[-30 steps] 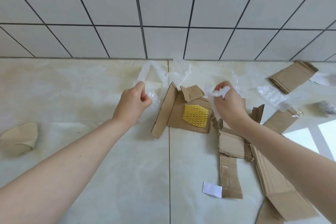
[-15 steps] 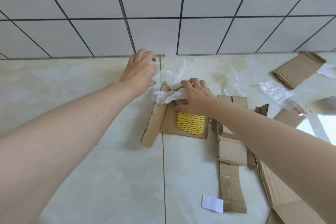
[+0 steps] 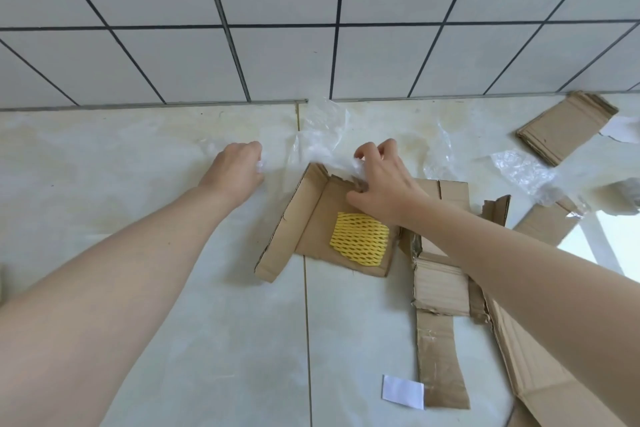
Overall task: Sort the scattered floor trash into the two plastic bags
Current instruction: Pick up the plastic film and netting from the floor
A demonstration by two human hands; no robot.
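Head view: both hands [image 3: 239,173] [image 3: 382,180] pinch clear bag [image 3: 322,135] edges.

Wall [image 3: 284,59] up top: large white glossy tiles, dark grout lines, running skewed from the wide lens. Thin grey strip [image 3: 152,105] where wall meets floor. Floor [image 3: 194,322]: pale cream marble-look tiles, faint yellowish veining, one thin grout joint [image 3: 307,322] running straight toward the wall. Bright daylight patch [image 3: 613,246] on floor at far right edge. Lighting otherwise soft, even, shadows weak.
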